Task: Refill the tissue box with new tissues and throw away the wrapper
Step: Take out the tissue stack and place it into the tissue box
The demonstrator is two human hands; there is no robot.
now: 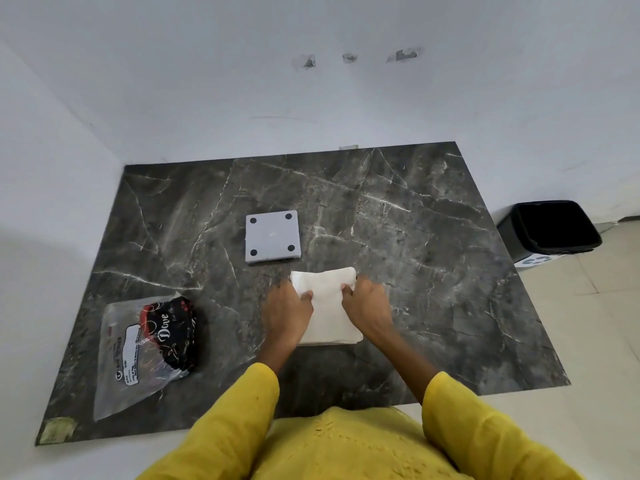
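Observation:
A white stack of tissues [329,306] lies on the dark marble table [433,254], near its front middle. My left hand [285,313] grips the stack's left side and my right hand [370,306] grips its right side, thumbs on top. Just behind the stack sits a grey square piece with black round feet at its corners [272,236], facing up; it looks like the tissue box's underside. At the front left lies the clear plastic wrapper [145,355] with black and red print.
A black waste bin [550,226] stands on the floor to the right of the table, open at the top. White walls close the table's back and left sides. Pale floor tiles lie to the right.

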